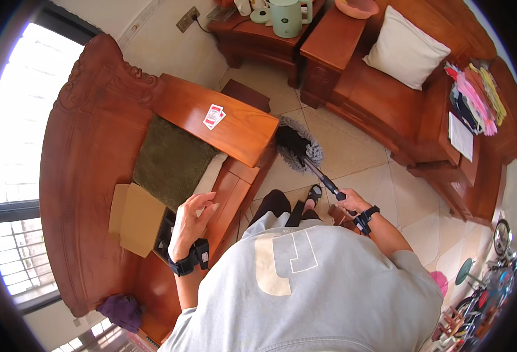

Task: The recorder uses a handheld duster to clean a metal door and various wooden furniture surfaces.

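Note:
My right hand (352, 202) is closed around the black handle of a duster (327, 182) with a metal pole. The duster's fluffy grey head (300, 143) is beside the end of the wooden armrest (258, 141); whether they touch is unclear. My left hand (194, 220) holds nothing, its fingers apart and bent, over the wooden seat near an open cardboard box (142, 220) with dark contents. A dark green cushion (170, 163) lies on the seat behind the box. Two red and white cards (214, 116) lie overlapping on the armrest.
Opposite stands another carved wooden bench (373, 97) with a white cushion (405, 48) and a pile of folded cloths (474, 99). A pale green kettle (287, 17) is on a low wooden table (258, 35). A purple cloth (121, 311) lies on the near seat; bicycles (500, 264) stand at lower right.

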### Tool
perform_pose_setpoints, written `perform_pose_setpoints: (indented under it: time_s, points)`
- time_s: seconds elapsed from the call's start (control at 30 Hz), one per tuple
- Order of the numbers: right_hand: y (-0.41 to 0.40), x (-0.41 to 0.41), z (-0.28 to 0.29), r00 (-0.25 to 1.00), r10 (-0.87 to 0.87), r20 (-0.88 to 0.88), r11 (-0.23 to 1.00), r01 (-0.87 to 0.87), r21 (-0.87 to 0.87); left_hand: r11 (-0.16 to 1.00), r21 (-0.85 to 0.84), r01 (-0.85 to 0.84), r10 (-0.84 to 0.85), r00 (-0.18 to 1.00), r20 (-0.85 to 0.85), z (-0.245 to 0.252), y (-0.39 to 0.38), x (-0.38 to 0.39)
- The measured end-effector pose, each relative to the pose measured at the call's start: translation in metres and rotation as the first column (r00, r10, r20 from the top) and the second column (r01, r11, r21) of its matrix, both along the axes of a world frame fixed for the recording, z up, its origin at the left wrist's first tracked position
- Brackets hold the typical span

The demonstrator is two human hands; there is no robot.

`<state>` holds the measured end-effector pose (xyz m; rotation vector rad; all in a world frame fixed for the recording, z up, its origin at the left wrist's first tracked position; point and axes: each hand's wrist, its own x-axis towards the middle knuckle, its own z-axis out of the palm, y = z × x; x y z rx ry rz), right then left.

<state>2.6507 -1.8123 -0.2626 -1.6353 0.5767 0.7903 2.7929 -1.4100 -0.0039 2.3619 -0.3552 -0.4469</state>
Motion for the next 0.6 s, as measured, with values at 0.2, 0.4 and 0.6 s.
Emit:
perform_pose_setpoints:
  time_s: [0.2, 0.4, 0.6]
  points:
    - [-0.070, 0.051, 0.013, 0.981, 0.191, -0.033, 0.978, -0.193, -0.079, 0.987, -0.061, -0.149, 0.146, 0.988, -0.059, -0.018, -0.016, 0.026]
    - [-0.129, 0.098, 0.054, 0.896, 0.420, 0.143, 0.901, -0.392, -0.188, 0.974, 0.019, -0.224, 0.223, 0.974, 0.042, -0.021, -0.029, 0.064]
    - [-0.145, 0.162, 0.011, 0.770, 0.579, 0.266, 0.812, -0.517, -0.272, 0.944, 0.022, -0.328, 0.329, 0.943, -0.055, -0.016, -0.050, 0.077]
